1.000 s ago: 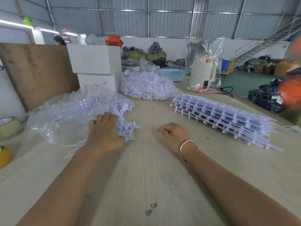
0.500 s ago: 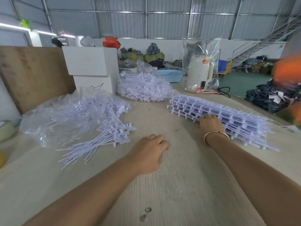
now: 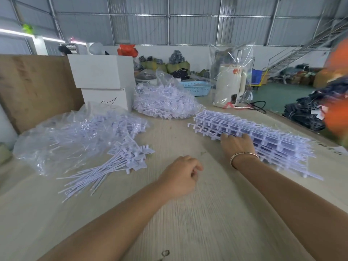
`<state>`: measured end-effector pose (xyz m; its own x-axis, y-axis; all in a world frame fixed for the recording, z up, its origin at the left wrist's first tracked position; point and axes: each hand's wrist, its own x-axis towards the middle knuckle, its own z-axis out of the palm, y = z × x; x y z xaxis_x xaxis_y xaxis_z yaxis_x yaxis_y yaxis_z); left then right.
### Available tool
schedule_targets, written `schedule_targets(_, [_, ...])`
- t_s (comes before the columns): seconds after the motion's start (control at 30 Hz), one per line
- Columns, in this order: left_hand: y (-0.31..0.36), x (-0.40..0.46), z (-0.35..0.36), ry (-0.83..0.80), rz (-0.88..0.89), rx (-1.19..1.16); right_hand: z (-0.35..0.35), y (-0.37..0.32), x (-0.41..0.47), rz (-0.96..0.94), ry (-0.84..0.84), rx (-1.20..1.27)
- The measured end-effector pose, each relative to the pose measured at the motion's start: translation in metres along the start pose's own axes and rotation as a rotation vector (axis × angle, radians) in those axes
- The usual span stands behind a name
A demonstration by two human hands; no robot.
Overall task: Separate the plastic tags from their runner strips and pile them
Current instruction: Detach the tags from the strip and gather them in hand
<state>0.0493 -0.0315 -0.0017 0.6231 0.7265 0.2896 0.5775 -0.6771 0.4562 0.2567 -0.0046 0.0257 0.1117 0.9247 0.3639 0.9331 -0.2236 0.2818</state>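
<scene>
Two white boxes [image 3: 102, 80], kettle [image 3: 230, 85] behind tag piles [image 3: 162, 104], table [image 3: 188, 213] far side.

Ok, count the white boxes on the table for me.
2, stacked at the table's back left: the upper box sits on the lower box, beside the wooden board. More could be hidden behind them.
</scene>
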Motion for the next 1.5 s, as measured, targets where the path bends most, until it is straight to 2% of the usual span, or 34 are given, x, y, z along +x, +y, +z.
schedule_targets(0.1, [0.017, 0.027, 0.011, 0.031, -0.298, -0.405, -0.002, 0.006, -0.001, 0.074, -0.103, 0.21])
schedule_targets(0.17, [0.031, 0.045, 0.015, 0.035, -0.484, -0.809, -0.004, 0.01, 0.001, 0.105, -0.223, 0.358])
schedule_targets(0.23, [0.04, 0.06, 0.017, 0.015, -0.605, -1.154, -0.005, 0.011, 0.001, 0.066, -0.311, 0.39])
schedule_targets(0.3, [0.046, 0.074, 0.021, -0.015, -0.654, -1.288, -0.005, 0.012, -0.001, 0.009, -0.324, 0.366])
schedule_targets(0.43, [0.059, 0.097, 0.029, -0.045, -0.715, -1.286, -0.002, 0.012, -0.012, -0.063, -0.279, 0.336])
schedule_targets(0.53, [0.063, 0.107, 0.032, 0.004, -0.768, -1.276, -0.002, 0.014, -0.014, -0.078, -0.281, 0.396])
schedule_targets(0.6, [0.061, 0.111, 0.032, 0.028, -0.805, -1.299, -0.007, 0.017, -0.013, -0.07, -0.332, 0.397])
schedule_targets(0.77, [0.061, 0.104, 0.028, 0.061, -0.835, -1.248, -0.014, 0.017, -0.009, -0.17, -0.466, 0.112])
schedule_targets(0.9, [0.05, 0.089, 0.028, 0.094, -0.817, -1.158, -0.02, 0.009, -0.006, -0.165, -0.521, 0.084])
schedule_targets(1.07, [0.046, 0.079, 0.027, 0.18, -0.817, -1.105, -0.028, 0.002, -0.001, -0.268, -0.589, 0.076])
schedule_targets(1.13, [0.05, 0.085, 0.024, 0.173, -0.82, -1.105, -0.027, -0.002, -0.007, -0.287, -0.537, 0.201])
schedule_targets(1.23, [0.052, 0.098, 0.024, 0.195, -0.825, -1.049, -0.027, -0.006, -0.018, -0.204, -0.467, 0.524])
schedule_targets(1.3, [0.053, 0.099, 0.026, 0.24, -0.829, -1.114, -0.029, -0.003, -0.024, -0.129, -0.471, 0.76])
schedule_targets(1.4, [0.047, 0.097, 0.029, 0.268, -0.845, -1.215, -0.033, 0.0, -0.027, -0.068, -0.515, 0.977])
schedule_targets(1.5, [0.042, 0.092, 0.028, 0.288, -0.848, -1.258, -0.027, 0.011, -0.023, 0.111, -0.514, 1.265])
